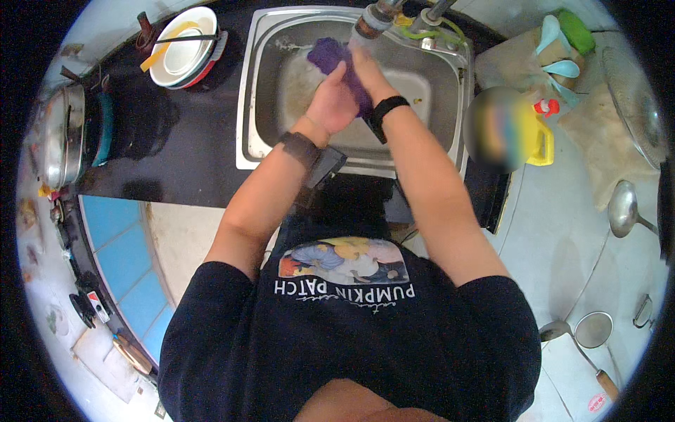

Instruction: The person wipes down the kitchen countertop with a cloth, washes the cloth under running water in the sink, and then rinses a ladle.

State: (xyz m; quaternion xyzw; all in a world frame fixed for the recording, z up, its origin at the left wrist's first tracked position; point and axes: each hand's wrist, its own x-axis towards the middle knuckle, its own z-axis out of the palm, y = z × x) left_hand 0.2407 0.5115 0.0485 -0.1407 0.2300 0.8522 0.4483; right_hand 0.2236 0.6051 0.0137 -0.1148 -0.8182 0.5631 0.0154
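Note:
A purple cloth (326, 55) is bunched between my two hands over the stainless steel sink (337, 140). My left hand (333, 103) presses on it from the left, thumb pointing up along the fabric. From the other side my right hand (370, 74) holds it, the fingertips just under the faucet spout (372, 24). The right fingers are blurred, and whether water runs over them is hard to make out. Part of the cloth hangs down between the wrists, both of which wear black bands.
Left on the black counter (200, 137) sit stacked bowls (184, 47) with utensils and a lidded metal pot (62, 137). A yellow jug (540, 140) with a red cap stands right of the sink. Spoons (561, 68), a ladle (624, 208) and a strainer (594, 329) are along the tiled wall.

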